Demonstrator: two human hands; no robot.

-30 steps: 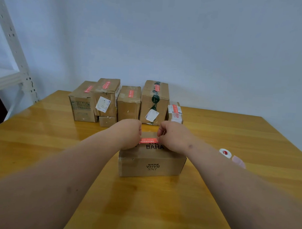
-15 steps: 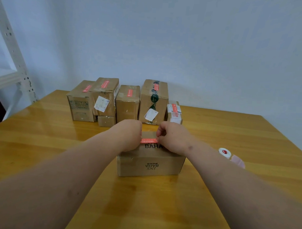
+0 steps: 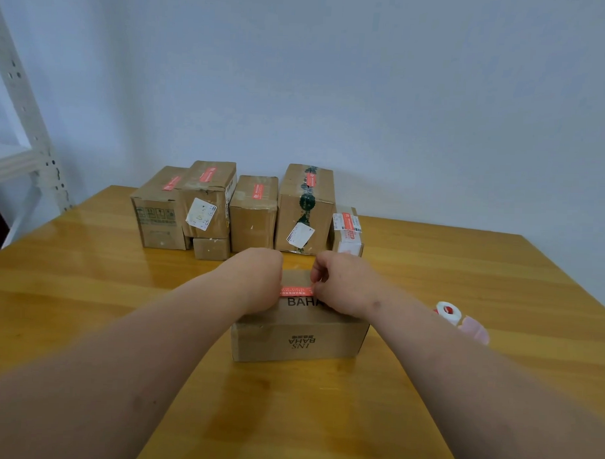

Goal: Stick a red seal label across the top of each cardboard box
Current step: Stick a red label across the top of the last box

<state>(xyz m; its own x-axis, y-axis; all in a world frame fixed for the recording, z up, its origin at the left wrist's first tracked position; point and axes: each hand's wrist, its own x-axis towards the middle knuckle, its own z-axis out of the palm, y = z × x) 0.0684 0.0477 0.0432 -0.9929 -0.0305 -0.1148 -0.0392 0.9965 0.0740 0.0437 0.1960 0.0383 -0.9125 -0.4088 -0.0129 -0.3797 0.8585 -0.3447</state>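
I take the brown cardboard box printed BAHA (image 3: 299,335) as my landmark; it stands on the wooden desk (image 3: 86,290), nearest to me. On its top lies the red seal label strip (image 3: 296,291), running left to right. My left hand (image 3: 254,279) rests on the box's left top edge at the strip's left end, and my right hand (image 3: 340,285) on the right, pinching the strip's right end. Behind the box, a row of sealed cardboard boxes (image 3: 253,214) stands along the desk's far edge by the wall. To the box's right, well apart, lies a white roll of labels (image 3: 447,311). Far left, behind the desk, stands a white metal shelf frame (image 3: 26,144).
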